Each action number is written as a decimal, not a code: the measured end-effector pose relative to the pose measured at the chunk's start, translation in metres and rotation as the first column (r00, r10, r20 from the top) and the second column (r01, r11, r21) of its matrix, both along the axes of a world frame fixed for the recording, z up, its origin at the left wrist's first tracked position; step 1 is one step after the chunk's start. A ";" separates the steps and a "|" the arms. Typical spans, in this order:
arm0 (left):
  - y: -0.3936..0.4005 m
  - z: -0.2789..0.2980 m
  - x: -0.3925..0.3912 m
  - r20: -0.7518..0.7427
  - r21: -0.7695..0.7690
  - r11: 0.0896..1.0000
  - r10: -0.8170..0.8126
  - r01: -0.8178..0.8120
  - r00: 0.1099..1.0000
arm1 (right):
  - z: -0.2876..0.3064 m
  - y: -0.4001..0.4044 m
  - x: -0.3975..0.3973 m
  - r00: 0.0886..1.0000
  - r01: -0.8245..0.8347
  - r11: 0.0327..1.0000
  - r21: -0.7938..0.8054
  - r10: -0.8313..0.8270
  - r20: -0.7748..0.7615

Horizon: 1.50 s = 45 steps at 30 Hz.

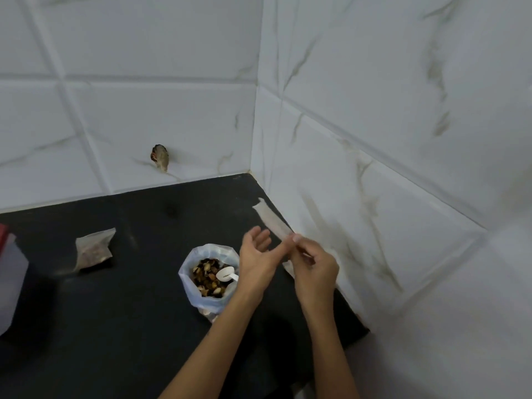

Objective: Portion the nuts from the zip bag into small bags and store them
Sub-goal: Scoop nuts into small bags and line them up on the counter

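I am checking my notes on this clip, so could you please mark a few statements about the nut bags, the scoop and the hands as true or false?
1. The zip bag of nuts stands open on the black counter. True.
2. A white scoop lies inside that bag. True.
3. The left hand grips the scoop. False: it touches no scoop and is open beside the right hand.
4. The right hand pinches an empty small bag. True.
5. The filled small bag lies right of the zip bag. False: it lies to its left.
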<state>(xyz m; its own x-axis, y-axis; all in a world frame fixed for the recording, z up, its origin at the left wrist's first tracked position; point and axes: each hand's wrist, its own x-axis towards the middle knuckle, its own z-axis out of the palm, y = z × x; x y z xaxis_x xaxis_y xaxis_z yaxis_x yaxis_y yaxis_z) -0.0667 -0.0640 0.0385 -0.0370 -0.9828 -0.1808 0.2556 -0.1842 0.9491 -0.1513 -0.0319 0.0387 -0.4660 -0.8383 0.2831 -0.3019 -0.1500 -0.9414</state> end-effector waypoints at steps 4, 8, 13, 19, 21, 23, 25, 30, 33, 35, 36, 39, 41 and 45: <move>-0.004 0.017 0.043 -0.018 -0.147 0.976 0.159 -0.160 0.987 | 0.006 -0.006 0.038 0.938 -0.295 0.955 -0.011 0.292 0.188; -0.002 0.014 0.086 0.160 -0.299 0.917 0.322 -0.265 0.933 | 0.002 -0.012 0.064 0.875 -0.477 0.852 0.216 0.438 0.204; 0.006 0.000 0.132 0.478 -0.448 0.874 0.412 -0.188 0.776 | 0.011 -0.019 0.091 0.926 -0.336 0.921 0.198 0.285 0.247; 0.008 -0.006 0.161 0.660 -0.531 0.841 0.489 -0.106 0.571 | 0.042 -0.020 0.124 0.808 -0.579 0.807 0.116 0.549 0.215; 0.005 -0.007 0.168 0.679 -0.536 0.838 0.500 -0.102 0.537 | 0.043 -0.023 0.131 0.774 -0.632 0.760 0.155 0.606 0.182; 0.001 -0.009 0.173 0.691 -0.538 0.837 0.503 -0.095 0.519 | 0.043 -0.027 0.134 0.754 -0.656 0.732 0.184 0.630 0.186; -0.002 -0.013 0.180 0.699 -0.524 0.847 0.490 -0.094 0.522 | 0.043 -0.033 0.136 0.746 -0.665 0.719 0.201 0.630 0.217; -0.006 -0.020 0.192 0.688 -0.518 0.852 0.466 -0.073 0.556 | 0.046 -0.042 0.145 0.705 -0.695 0.686 0.215 0.589 0.396; -0.005 -0.020 0.193 0.671 -0.526 0.849 0.455 -0.057 0.586 | 0.044 -0.044 0.151 0.705 -0.682 0.695 0.225 0.545 0.454; -0.005 -0.022 0.194 0.648 -0.531 0.845 0.450 -0.059 0.615 | 0.043 -0.044 0.153 0.707 -0.680 0.694 0.237 0.536 0.461; -0.004 -0.023 0.194 0.633 -0.528 0.846 0.448 -0.072 0.631 | 0.042 -0.044 0.153 0.703 -0.685 0.688 0.239 0.538 0.466; -0.003 -0.022 0.197 0.604 -0.537 0.837 0.469 -0.106 0.644 | 0.040 -0.045 0.150 0.674 -0.707 0.672 0.222 0.544 0.500; -0.005 -0.022 0.199 0.615 -0.546 0.833 0.468 -0.086 0.635 | 0.039 -0.047 0.146 0.656 -0.724 0.656 0.212 0.560 0.507; -0.005 -0.023 0.202 0.651 -0.547 0.837 0.439 -0.018 0.619 | 0.036 -0.047 0.138 0.668 -0.742 0.616 0.266 0.643 0.375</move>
